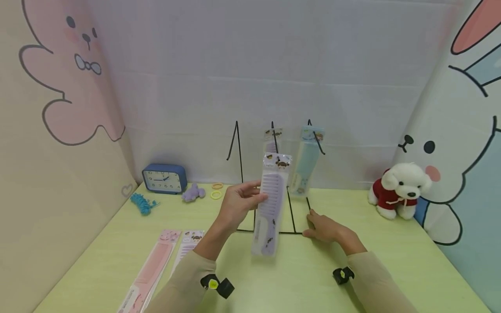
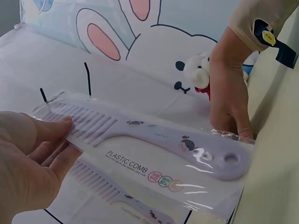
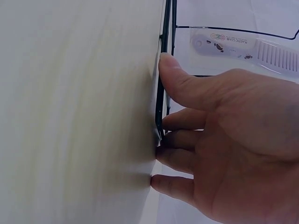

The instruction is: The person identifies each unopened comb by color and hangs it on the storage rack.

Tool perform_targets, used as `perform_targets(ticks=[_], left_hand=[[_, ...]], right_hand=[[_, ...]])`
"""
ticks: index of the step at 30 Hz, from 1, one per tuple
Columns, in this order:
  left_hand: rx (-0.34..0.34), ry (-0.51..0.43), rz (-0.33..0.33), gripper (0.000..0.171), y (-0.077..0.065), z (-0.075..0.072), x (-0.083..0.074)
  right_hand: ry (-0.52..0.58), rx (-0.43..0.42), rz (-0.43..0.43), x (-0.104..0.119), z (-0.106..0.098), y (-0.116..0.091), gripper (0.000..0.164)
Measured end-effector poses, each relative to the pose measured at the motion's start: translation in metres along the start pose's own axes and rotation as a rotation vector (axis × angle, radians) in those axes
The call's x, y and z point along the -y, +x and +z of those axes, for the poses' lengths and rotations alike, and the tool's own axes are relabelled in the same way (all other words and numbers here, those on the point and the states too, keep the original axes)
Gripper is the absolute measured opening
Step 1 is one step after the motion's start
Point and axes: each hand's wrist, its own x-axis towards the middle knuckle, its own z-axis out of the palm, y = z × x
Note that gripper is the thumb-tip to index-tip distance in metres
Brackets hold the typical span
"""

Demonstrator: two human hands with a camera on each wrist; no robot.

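My left hand (image 1: 239, 204) pinches a purple comb in a clear package (image 1: 271, 195) by its edge, thumb in front. The package is upright, its top at the tip of the middle hook of a black wire rack (image 1: 291, 213); whether the hook passes through it I cannot tell. Behind it hangs another packaged purple comb (image 2: 98, 179). A blue packaged comb (image 1: 307, 158) hangs on the right hook; the left hook carries nothing. Low at the rack's front right corner, my right hand (image 1: 326, 228) holds the base wire, thumb on the bar (image 3: 166, 100) and fingertips against the table.
A pink packaged comb (image 1: 150, 269) and another purple one (image 1: 188, 243) lie front left, partly behind the left sleeve. Further back are a blue clock (image 1: 164, 178), teal yarn (image 1: 142, 203), a small purple plush (image 1: 193, 192) and hair ties (image 1: 216, 195). A white toy dog (image 1: 403, 191) sits right.
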Motion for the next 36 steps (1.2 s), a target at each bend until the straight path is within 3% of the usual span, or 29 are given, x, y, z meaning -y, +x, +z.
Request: perform_targets(ticks=[8,15,21,29,36], left_hand=[[-0.047,-0.023,0.016,0.037,0.018,0.002,0.008],[-0.076,-0.031,0.029,0.039,0.045,0.008,0.010],[-0.126,-0.014,0.036,0.030,0.070,0.006,0.021],[-0.182,-0.018,0.001,0.023,0.094,0.003,0.036],[-0.230,-0.019,-0.002,0.022,0.109,0.006,0.040]], right_hand=[[0.006,-0.004,-0.008,0.001,-0.001,0.000,0.072],[0.002,-0.012,0.008,0.000,-0.004,-0.002,0.073],[0.033,-0.012,0.003,0.001,-0.002,-0.002,0.074],[0.035,-0.016,0.009,0.002,0.001,-0.004,0.074],[0.033,-0.019,-0.001,0.000,0.000,-0.004,0.074]])
